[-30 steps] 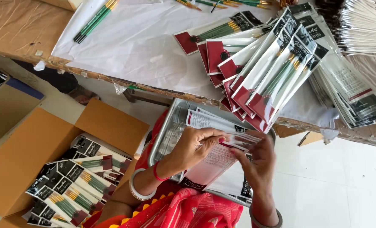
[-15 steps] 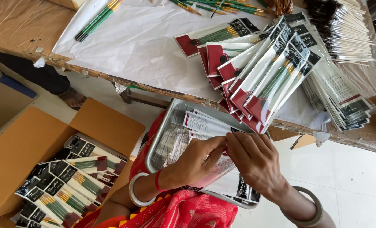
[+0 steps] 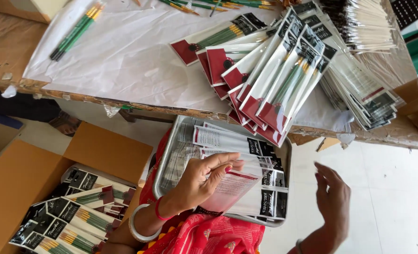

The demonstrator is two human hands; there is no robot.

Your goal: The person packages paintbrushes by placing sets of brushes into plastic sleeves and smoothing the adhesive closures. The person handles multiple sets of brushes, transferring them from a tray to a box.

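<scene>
- My left hand (image 3: 202, 181) pinches a clear packaging sleeve (image 3: 230, 188) with a red-printed card, thumb and fingertips closed on its upper edge, above the metal tray (image 3: 164, 160) on my lap.
- My right hand (image 3: 333, 200) hangs free beside the tray's right rim, fingers spread, holding nothing.
- The sleeve is slick and only pinched at one edge, so I judge it could slip back among the empty sleeves (image 3: 227, 141) in the tray.
- The packed brush sets (image 3: 284, 80) fan out over the table edge (image 3: 138, 104) just above the tray; a raised hand could knock them off.
- Open room lies to the right over the pale floor (image 3: 387, 188); left, the cardboard box (image 3: 54, 174) of packed sets crowds my elbow.
</scene>
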